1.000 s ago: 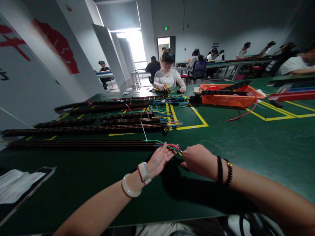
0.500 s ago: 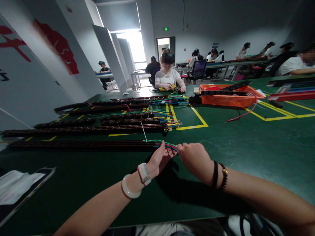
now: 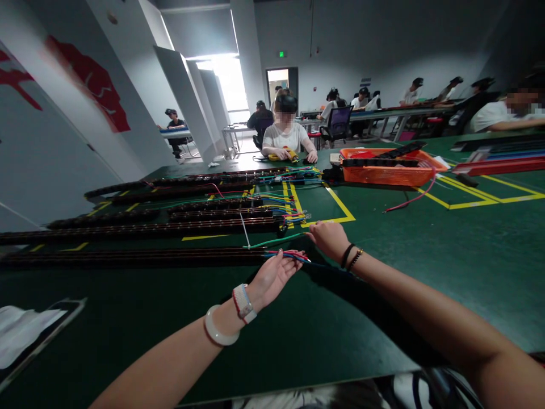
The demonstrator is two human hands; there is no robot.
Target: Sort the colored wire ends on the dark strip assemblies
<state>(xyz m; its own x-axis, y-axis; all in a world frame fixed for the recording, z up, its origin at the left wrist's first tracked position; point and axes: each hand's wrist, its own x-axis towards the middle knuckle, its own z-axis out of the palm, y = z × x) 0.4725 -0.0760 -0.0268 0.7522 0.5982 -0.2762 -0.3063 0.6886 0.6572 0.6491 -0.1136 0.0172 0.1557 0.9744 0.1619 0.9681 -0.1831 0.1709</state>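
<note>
Nearest, the left hand (image 3: 272,276) pinches a bundle of coloured wires (image 3: 292,255) at the right end of the near black cable chain (image 3: 136,257). Just beyond, the right hand (image 3: 327,237) grips a green wire (image 3: 272,241) running left. Far right sits an orange tray (image 3: 392,173).

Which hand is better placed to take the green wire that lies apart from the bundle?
Probably the right hand. It is already at the free end of the green wire. The left hand holds the wire bundle at the nearest cable chain.
</note>
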